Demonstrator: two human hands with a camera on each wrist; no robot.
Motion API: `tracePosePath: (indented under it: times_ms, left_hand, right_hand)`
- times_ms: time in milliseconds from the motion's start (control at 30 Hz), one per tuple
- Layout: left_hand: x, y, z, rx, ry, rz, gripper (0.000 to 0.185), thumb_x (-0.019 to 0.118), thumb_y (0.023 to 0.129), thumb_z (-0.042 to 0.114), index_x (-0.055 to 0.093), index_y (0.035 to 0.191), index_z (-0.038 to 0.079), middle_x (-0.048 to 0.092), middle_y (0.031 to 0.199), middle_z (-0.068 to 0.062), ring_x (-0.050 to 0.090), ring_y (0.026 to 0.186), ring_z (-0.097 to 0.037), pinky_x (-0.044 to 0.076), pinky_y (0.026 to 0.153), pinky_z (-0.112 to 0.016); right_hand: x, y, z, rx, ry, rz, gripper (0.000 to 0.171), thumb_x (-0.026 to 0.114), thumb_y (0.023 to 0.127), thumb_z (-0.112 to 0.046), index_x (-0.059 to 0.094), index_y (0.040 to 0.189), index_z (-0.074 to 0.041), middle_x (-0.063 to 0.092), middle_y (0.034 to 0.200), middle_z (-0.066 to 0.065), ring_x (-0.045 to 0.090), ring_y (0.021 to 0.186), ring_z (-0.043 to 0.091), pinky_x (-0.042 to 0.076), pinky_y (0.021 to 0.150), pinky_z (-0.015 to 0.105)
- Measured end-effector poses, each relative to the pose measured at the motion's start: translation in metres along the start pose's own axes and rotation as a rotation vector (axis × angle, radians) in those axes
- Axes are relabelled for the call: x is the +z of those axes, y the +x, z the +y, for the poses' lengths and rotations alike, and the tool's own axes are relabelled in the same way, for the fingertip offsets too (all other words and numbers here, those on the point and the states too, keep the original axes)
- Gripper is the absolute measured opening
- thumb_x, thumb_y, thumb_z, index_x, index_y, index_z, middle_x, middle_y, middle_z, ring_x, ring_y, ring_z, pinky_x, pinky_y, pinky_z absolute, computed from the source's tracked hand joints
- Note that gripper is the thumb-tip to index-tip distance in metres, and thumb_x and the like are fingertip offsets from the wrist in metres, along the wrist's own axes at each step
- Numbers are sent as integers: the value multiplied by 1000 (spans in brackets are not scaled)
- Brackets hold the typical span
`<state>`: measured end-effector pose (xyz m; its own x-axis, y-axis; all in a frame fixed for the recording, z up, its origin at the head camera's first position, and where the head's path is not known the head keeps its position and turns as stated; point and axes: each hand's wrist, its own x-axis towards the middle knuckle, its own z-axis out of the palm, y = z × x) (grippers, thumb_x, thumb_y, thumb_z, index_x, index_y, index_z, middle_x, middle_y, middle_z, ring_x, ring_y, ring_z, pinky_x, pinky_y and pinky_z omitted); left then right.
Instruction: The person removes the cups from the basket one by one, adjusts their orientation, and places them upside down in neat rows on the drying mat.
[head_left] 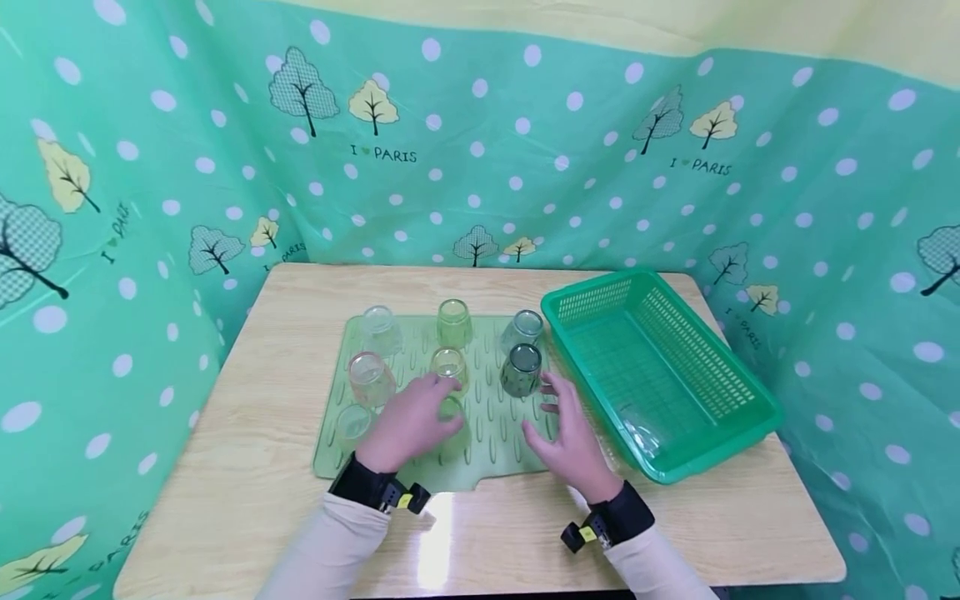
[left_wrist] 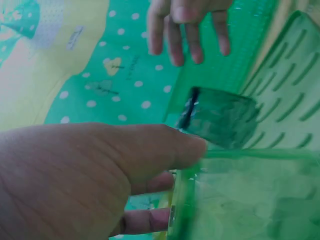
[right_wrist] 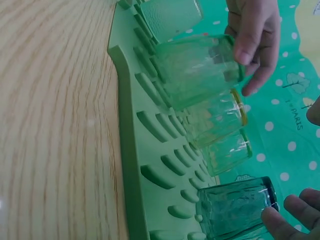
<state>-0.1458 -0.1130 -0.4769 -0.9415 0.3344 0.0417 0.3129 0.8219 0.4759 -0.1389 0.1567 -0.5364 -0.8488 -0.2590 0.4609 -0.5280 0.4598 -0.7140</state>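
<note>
On the wooden table (head_left: 247, 467) lies a pale green ribbed drying mat (head_left: 487, 417), and upturned glasses stand on it in rows. The left hand (head_left: 408, 421) rests on the mat's near middle, its grip wrapped around a light green glass (head_left: 454, 412) that sits at the front of the centre row; the left wrist view shows the thumb (left_wrist: 170, 145) pressed against the glass wall (left_wrist: 250, 200) and other fingers curling underneath. The right hand (head_left: 573, 437) hovers at about 3 o'clock from that glass, its grip apart and holding nothing, fingertips (right_wrist: 280, 222) just beside a dark green glass (head_left: 521, 369), which stands at 1 o'clock from the held one. Whether those fingertips actually touch the dark glass I cannot tell.

Behind the held glass, at 12 o'clock, stand a yellow-rimmed glass (head_left: 449, 365) and then a green glass (head_left: 454, 322). A pinkish glass (head_left: 371, 377) stands at 10 o'clock. At 3 o'clock from the mat, just beside it, sits a green plastic basket (head_left: 738, 417) on the table.
</note>
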Motion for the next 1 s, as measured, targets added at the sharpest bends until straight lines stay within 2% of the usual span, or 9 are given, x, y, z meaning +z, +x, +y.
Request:
tracePosePath:
  times_ms: [67, 133, 233, 367, 467, 633, 767, 933, 1000]
  left_hand:
    - [5, -1, 2, 22, 1, -9, 55, 80, 89, 34, 62, 135, 11, 66, 131, -10, 63, 118, -29, 57, 96, -45]
    - [8, -2, 3, 41, 10, -15, 53, 82, 87, 32, 63, 130, 8, 66, 125, -10, 62, 113, -29, 58, 92, -42]
    - [11, -4, 5, 58, 18, -2, 47, 85, 86, 30, 65, 122, 7, 65, 118, -9, 60, 105, -27, 57, 85, -40]
    - [12, -6, 4, 61, 6, 16, 46, 87, 83, 29, 66, 118, 8, 64, 115, -8, 60, 104, -27, 57, 82, -40]
    - [12, -6, 2, 66, 5, 19, 53, 87, 83, 32, 65, 124, 7, 65, 121, -10, 62, 109, -31, 57, 87, -44]
    - [10, -3, -6, 72, 16, 14, 80, 81, 86, 49, 51, 148, 6, 60, 140, -15, 59, 126, -35, 54, 102, -50]
    - [-5, 9, -13, 125, 31, 58, 81, 73, 92, 51, 44, 155, 9, 56, 146, -17, 56, 132, -35, 53, 105, -51]
    - [-38, 30, -27, 239, 63, 137, 67, 69, 98, 42, 46, 154, 11, 53, 149, -18, 50, 138, -35, 47, 111, -54]
    - [-49, 40, -34, 269, 76, 151, 67, 67, 100, 41, 44, 155, 11, 48, 154, -18, 45, 143, -36, 41, 116, -56]
  right_hand:
    - [-1, 1, 1, 2, 7, 6, 78, 75, 88, -3, 34, 154, 2, 44, 146, 28, 53, 126, 44, 57, 97, 47]
    - [-1, 4, 3, -6, -31, 12, 75, 75, 89, -4, 36, 152, 5, 46, 144, 28, 53, 125, 43, 57, 97, 50]
    - [0, 11, 2, -40, -157, 9, 72, 74, 89, -10, 40, 151, 5, 49, 144, 26, 53, 128, 41, 54, 102, 52]
    - [1, 33, -2, -117, -345, -16, 67, 73, 92, -18, 46, 150, 2, 48, 150, 23, 48, 137, 39, 47, 110, 53]
    - [1, 52, -5, -122, -413, -58, 65, 73, 94, -21, 48, 150, -1, 45, 153, 21, 43, 141, 38, 47, 110, 53]
    - [6, 79, -4, -64, -476, -141, 63, 71, 97, -24, 47, 152, -5, 43, 157, 18, 41, 144, 35, 46, 112, 52]
    - [11, 97, -3, -57, -513, -174, 61, 70, 98, -26, 49, 151, -4, 46, 155, 18, 43, 143, 35, 43, 115, 51]
    - [13, 120, -9, -55, -529, -231, 64, 65, 102, -33, 44, 155, -5, 43, 158, 18, 41, 145, 35, 40, 118, 51]
    - [11, 129, -13, -46, -535, -247, 67, 65, 102, -35, 41, 157, -6, 40, 161, 17, 39, 147, 36, 38, 119, 53]
